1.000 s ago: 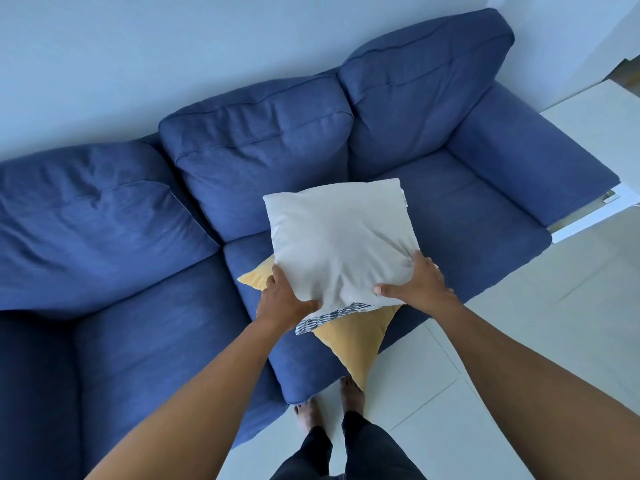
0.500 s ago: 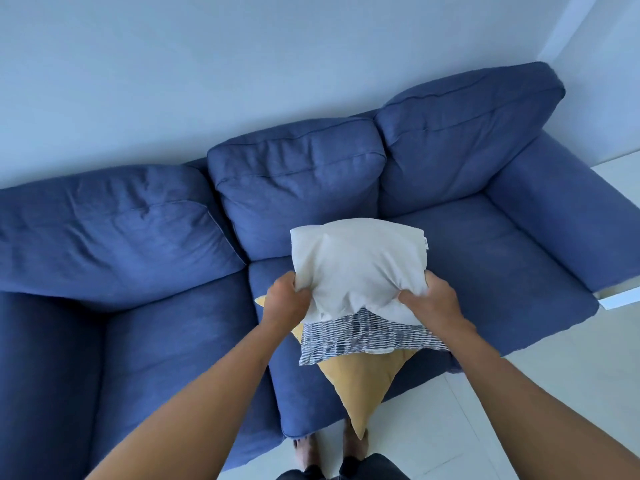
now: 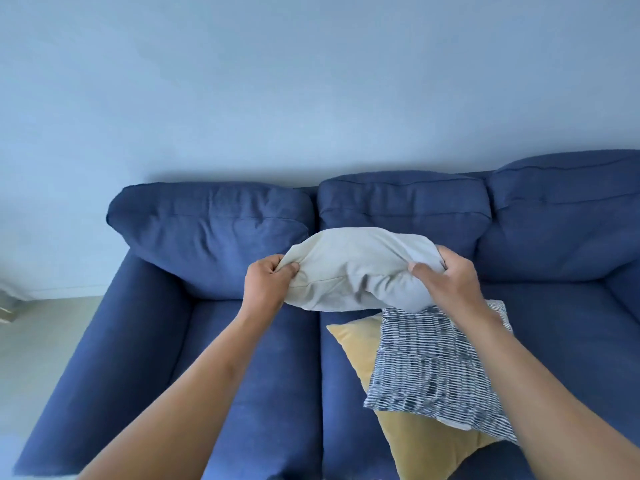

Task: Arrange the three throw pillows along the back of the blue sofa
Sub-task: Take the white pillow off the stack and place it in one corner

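While the left hand (image 3: 266, 289) and the right hand (image 3: 446, 282) each clench one end of the white pillow (image 3: 356, 271), it hangs between them above the blue sofa (image 3: 145, 341), in front of the middle back cushion (image 3: 401, 199). Just below lie the striped pillow (image 3: 436, 368) on the yellow pillow (image 3: 415, 441). The left seat (image 3: 256, 375) is bare.

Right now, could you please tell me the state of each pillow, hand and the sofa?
White pillow: lifted, gripped at both ends.
Patterned pillow: lying flat on the yellow pillow.
Yellow pillow: flat on the seat.
Left hand: closed on the white pillow.
Right hand: closed on it.
Blue sofa: back cushions bare.
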